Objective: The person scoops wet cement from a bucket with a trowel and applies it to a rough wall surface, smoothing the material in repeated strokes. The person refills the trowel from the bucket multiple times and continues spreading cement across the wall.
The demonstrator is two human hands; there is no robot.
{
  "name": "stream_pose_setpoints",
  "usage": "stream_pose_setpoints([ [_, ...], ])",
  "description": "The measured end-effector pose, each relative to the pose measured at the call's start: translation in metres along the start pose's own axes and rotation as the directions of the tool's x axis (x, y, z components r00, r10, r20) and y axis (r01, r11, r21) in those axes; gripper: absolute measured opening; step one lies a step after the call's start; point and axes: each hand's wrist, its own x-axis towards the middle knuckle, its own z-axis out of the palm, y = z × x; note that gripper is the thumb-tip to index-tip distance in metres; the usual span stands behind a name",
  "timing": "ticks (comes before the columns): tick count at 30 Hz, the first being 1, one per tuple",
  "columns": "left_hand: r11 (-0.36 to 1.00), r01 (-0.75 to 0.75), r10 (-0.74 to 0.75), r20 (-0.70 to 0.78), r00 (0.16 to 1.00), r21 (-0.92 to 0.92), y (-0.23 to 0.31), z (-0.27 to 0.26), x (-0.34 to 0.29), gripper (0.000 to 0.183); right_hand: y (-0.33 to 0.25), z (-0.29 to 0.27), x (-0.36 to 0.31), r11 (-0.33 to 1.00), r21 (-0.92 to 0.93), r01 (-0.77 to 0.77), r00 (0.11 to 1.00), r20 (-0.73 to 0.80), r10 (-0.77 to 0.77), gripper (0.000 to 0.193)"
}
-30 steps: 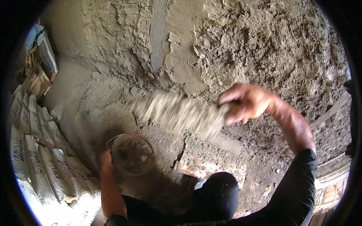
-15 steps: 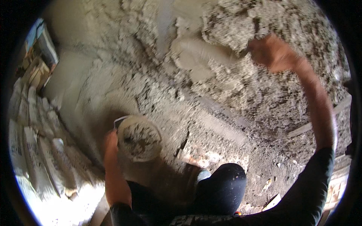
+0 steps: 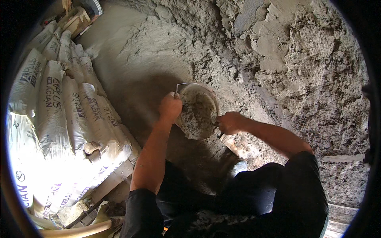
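Observation:
A round bucket (image 3: pixel 214 104) with grey, wet mortar (image 3: pixel 197 113) inside is in front of me, tilted so its mouth shows. My left hand (image 3: pixel 170 107) is closed at its left edge, where the thin wire handle (image 3: pixel 177 88) rises; whether it grips rim or handle is hard to see. My right hand (image 3: pixel 231 122) is closed at the right rim, around what looks like the handle of a hand tool. The tool's working end is hidden in the mortar or coated by it, so its exact kind is unclear.
Stacked white printed sacks (image 3: pixel 53 103) line the left side. Rough wall (image 3: pixel 317 79) with patches of smooth grey mortar (image 3: pixel 274 39) spreads across the upper right. A wooden strip (image 3: pixel 343 158) lies at right. My bent knees are below the bucket.
My right hand has come down from the mortar-covered surface at upper right to the bucket's right rim. In the picture, bucket and left hand sit farther right and higher; the view has shifted toward the sacks.

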Motion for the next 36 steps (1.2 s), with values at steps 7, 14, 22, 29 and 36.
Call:
stream_pose_setpoints([
  [7, 0.956, 0.002, 0.028, 0.097, 0.995, -0.294, -0.014, -0.001, 0.012, 0.040, -0.008, 0.042, -0.015, 0.938, 0.343, 0.057, 0.948, -0.312, 0.056, 0.043],
  [14, 0.911, 0.237, -0.253, -0.001, 0.968, -0.338, -0.043, 0.001, 0.029, 0.041, 0.001, 0.029, -0.010, 0.971, 0.225, -0.077, 0.933, -0.327, 0.150, 0.044],
  [22, 0.767, 0.490, -0.442, 0.212, 0.872, -0.415, -0.103, -0.013, 0.079, 0.054, 0.041, 0.044, -0.067, 0.966, 0.241, 0.090, 0.888, -0.458, 0.031, 0.031],
  [29, 0.742, 0.541, -0.518, 0.174, 0.838, -0.397, -0.103, -0.016, 0.093, 0.060, 0.100, 0.091, -0.218, 0.862, 0.502, 0.066, 0.958, -0.275, 0.087, 0.023],
  [36, 0.849, 0.409, -0.445, -0.033, 0.895, -0.334, -0.081, -0.014, 0.081, 0.065, 0.241, 0.094, -0.375, 0.426, 0.741, -0.520, 0.771, 0.192, 0.607, 0.035],
])
